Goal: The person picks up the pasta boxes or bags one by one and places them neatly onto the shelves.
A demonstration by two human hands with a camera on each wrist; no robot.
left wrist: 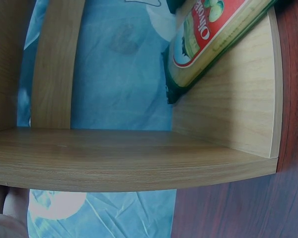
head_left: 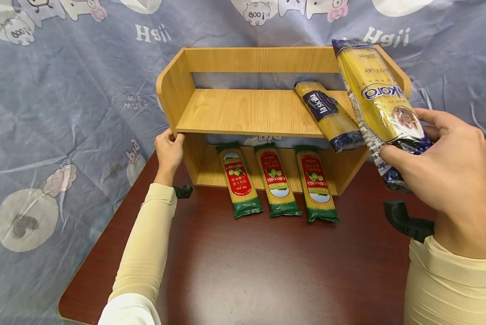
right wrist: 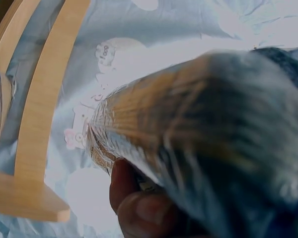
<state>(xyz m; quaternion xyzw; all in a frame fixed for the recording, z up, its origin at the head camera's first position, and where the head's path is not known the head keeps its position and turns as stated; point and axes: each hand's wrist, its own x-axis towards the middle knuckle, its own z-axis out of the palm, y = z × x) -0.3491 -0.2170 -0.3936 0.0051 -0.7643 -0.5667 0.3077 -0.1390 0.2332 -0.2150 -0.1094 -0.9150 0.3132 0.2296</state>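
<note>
My right hand [head_left: 456, 167] grips a yellow and blue spaghetti pack [head_left: 383, 95] by its near end, holding it raised in front of the shelf's right side. In the right wrist view the pack [right wrist: 198, 124] is blurred, with fingertips [right wrist: 144, 208] beneath it. At the left side panel of the wooden shelf [head_left: 243, 108], my left hand [head_left: 169, 151] grips the edge near the upper board. Another spaghetti pack [head_left: 326, 113] with a dark blue label lies slanted on that board, its near end jutting past the front edge.
Below, three green-ended spaghetti packs, left [head_left: 239, 178], middle [head_left: 276, 178] and right [head_left: 315, 180], lean out over the bottom board's front edge. The shelf stands on a dark red-brown table [head_left: 267, 266]. Behind hangs a blue-grey printed cloth [head_left: 84, 90].
</note>
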